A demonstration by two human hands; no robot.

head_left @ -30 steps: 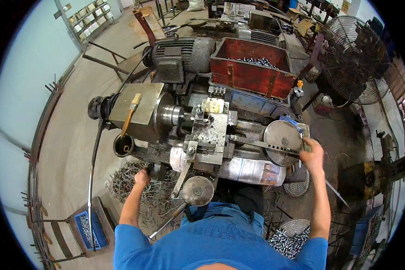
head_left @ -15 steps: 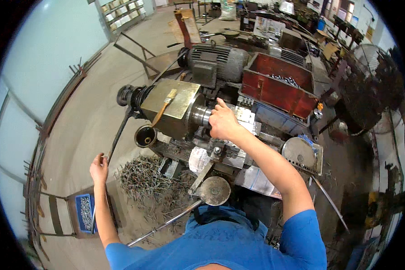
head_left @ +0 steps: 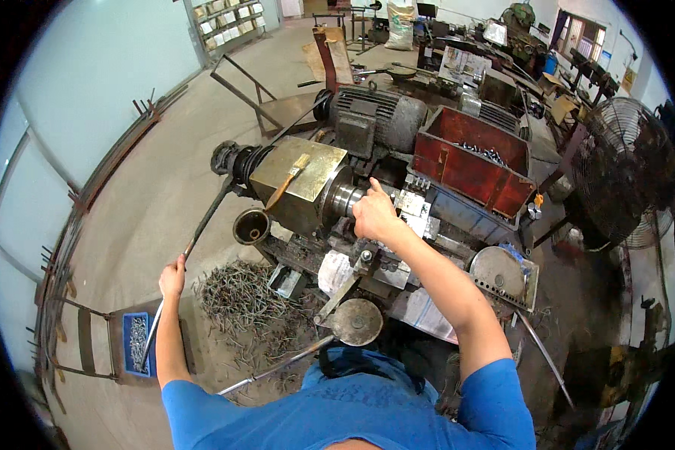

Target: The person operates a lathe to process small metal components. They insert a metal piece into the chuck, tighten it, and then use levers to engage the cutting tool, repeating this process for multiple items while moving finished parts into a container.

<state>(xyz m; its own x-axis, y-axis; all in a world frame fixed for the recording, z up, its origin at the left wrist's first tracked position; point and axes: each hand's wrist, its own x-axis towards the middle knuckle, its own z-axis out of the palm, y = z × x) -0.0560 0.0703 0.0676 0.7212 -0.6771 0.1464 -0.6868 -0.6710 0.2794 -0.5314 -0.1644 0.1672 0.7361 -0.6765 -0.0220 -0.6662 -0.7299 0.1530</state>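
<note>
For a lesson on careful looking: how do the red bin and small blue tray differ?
Colour: the red bin is dark red, the blue tray bright blue.
Size: the red bin looks larger than the blue tray.
Place: the red bin is right of the motor, the blue tray at lower left.
Both hold small metal pieces.

Blue shirt point(head_left: 337, 416), curved neckline point(head_left: 352, 442) (only the front edge in view). Short sleeves point(head_left: 496, 401), same blue; forearms point(head_left: 439, 276) and hands point(head_left: 374, 215) bare. Darker patches point(head_left: 352, 384) on the shirt front, cause unclear.
</note>
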